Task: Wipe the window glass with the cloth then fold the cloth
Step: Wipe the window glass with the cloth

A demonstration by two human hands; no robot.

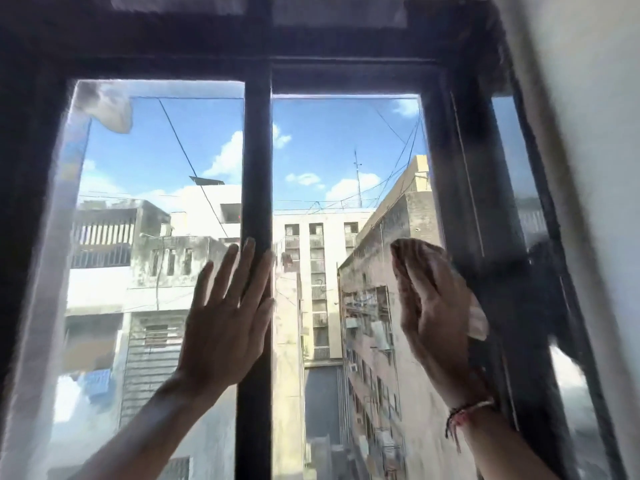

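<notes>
A dark-framed window fills the head view, with two glass panes split by a dark middle bar [257, 188]. My right hand [433, 317] presses a pale pinkish cloth [479, 322] flat against the right pane [346, 168], near that pane's right edge at mid height. The cloth peeks out above my fingertips and to the right of my palm. My left hand [228, 306] lies flat with its fingers spread, partly on the left pane [156, 161] and partly on the middle bar, holding nothing.
A thick dark frame post [460, 202] stands just right of the cloth, with a narrow side pane [519, 174] beyond it. A white wall [588, 168] runs along the far right. Something pale [110, 109] hangs at the left pane's top corner. Buildings and sky lie outside.
</notes>
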